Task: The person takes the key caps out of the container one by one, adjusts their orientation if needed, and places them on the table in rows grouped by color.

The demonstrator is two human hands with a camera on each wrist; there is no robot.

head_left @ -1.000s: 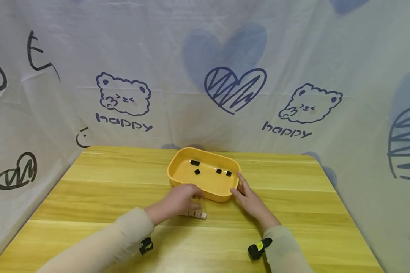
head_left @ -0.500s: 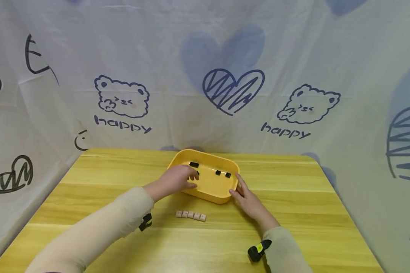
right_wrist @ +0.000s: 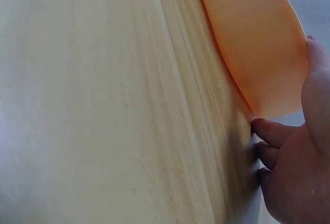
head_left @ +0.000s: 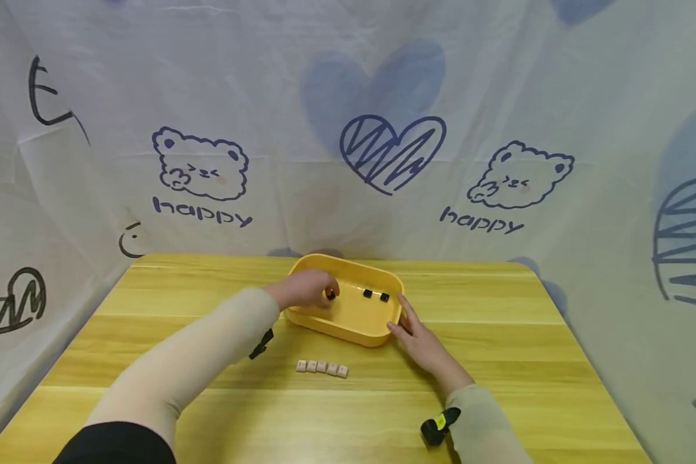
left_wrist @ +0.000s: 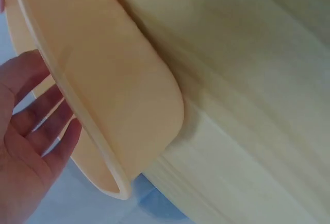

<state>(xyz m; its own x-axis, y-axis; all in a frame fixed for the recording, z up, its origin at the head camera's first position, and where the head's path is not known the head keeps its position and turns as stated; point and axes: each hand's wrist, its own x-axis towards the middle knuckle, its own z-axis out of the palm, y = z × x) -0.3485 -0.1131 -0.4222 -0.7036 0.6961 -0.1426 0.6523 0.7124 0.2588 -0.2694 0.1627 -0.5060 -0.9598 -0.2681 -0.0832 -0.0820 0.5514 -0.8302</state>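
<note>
Counter (head_left: 499, 335): light yellow wood with lengthwise grain, rounded corners, backed and flanked by a printed cloth.
Yellow tray (head_left: 356, 325): rectangular with rounded corners, standing on the counter at the far middle.
Row of pale tiles (head_left: 321, 368): five small squares laid edge to edge, directly on the counter, just near of the tray and apart from it.
Right near part of the counter: bare wood.

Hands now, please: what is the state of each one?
Left hand: in the yellow tray, fingers curled at a black piece; grip cannot be told.
Right hand: open, fingers against the tray.
</note>
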